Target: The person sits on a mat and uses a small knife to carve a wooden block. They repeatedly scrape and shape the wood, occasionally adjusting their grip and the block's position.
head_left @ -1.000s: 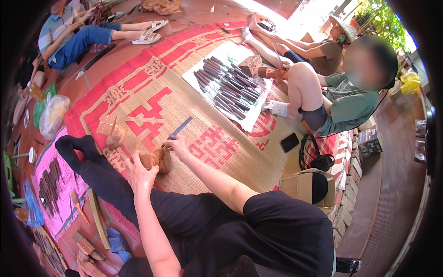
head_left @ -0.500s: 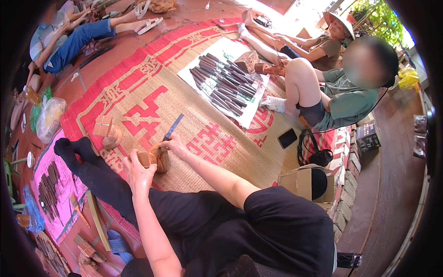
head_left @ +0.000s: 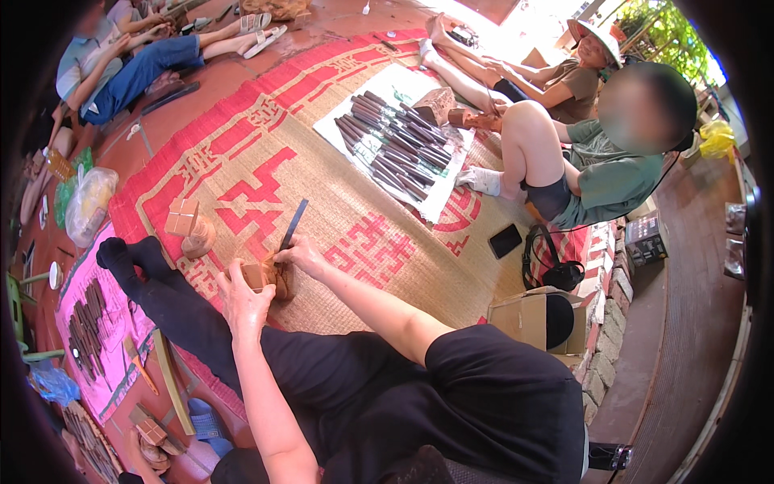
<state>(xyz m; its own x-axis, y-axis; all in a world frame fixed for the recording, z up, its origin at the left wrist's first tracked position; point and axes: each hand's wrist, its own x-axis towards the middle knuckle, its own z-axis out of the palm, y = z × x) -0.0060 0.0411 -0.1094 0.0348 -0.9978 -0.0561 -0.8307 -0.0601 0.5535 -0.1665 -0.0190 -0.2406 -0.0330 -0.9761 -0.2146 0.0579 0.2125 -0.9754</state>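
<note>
My left hand (head_left: 244, 302) is wrapped around a brown wooden block (head_left: 255, 278), fingers on its far side and thumb on its near side. The block joins a rounded, carved-looking wooden piece (head_left: 284, 284) beside my legs. In my right hand (head_left: 303, 256), just right of the block, is a narrow dark flat strip (head_left: 297, 219), pinched near its lower end and standing up at a slant. Whether it is a file or a blade I cannot make out. The strip's lower end is hidden by my fingers.
A similar wooden piece (head_left: 193, 230) sits beyond my feet on the patterned mat (head_left: 339, 177). Dark-handled tools (head_left: 395, 145) lie in rows on a white cloth; others lie on a pink cloth (head_left: 121, 323). A phone (head_left: 505, 240) and cardboard box (head_left: 516, 319) are at right. Several people sit around.
The dark strip has shifted slightly left and become steeper, with my right hand drawn closer to the block. My left hand keeps its grip in about the same place.
</note>
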